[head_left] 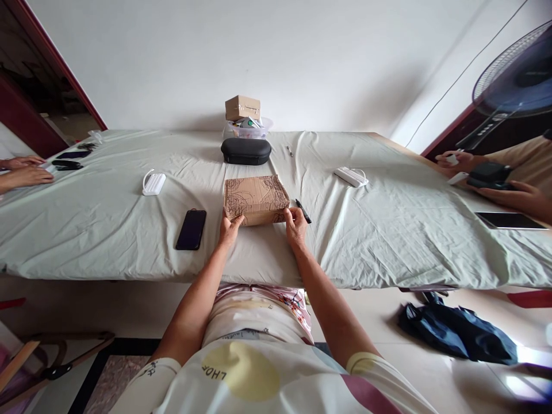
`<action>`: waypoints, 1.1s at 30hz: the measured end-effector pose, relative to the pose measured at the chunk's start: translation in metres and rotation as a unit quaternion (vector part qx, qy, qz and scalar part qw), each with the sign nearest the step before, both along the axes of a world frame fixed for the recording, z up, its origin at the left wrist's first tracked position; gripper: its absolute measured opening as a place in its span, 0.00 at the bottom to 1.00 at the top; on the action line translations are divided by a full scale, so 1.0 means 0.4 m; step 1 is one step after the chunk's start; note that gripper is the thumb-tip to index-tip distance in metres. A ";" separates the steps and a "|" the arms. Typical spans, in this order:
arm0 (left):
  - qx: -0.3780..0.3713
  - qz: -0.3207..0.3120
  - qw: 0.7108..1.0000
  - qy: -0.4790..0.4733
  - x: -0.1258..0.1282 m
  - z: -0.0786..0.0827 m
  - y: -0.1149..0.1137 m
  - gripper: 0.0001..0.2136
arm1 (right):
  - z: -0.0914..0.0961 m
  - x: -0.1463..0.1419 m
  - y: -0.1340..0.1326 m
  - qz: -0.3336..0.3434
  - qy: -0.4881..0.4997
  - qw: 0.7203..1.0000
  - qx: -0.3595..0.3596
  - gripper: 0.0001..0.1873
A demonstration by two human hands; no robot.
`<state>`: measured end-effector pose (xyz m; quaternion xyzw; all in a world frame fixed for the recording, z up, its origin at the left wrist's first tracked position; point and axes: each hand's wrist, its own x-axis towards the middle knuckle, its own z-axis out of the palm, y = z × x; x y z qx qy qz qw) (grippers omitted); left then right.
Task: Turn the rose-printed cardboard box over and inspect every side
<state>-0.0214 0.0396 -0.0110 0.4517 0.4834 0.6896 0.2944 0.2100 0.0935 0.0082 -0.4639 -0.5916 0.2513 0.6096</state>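
Note:
A brown cardboard box (257, 198) with dark scribbled loops on it sits on the cloth in front of me. My left hand (231, 227) grips its near left corner, thumb along the front side. At the near right corner, my right hand (295, 225) holds the box with its fingers bent around the edge. A black marker pen (303, 211) lies just beyond my right hand. To the left of my left hand rests a dark smartphone (191, 229). Behind the box lies a black zip case (245, 151).
A white power bank (154, 184) lies left, another white power bank (351, 176) right. By the wall, a small carton (242, 107) tops a clear plastic tub (254, 131). Other people's hands (26, 174) are at left; at right a person's hand (513, 195) holds a black object near a tablet (511, 221).

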 end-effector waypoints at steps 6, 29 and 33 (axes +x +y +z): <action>-0.011 0.025 0.999 0.022 -0.008 0.007 -0.009 0.38 | -0.005 -0.006 0.004 0.040 0.004 0.999 -0.015 0.24; -0.064 0.159 0.985 0.039 -0.038 -0.026 0.010 0.40 | 0.012 -0.020 -0.029 0.114 -0.104 0.987 0.047 0.30; -0.055 0.166 0.982 0.067 -0.035 -0.022 0.010 0.43 | 0.005 -0.029 -0.040 0.163 -0.163 0.970 0.072 0.33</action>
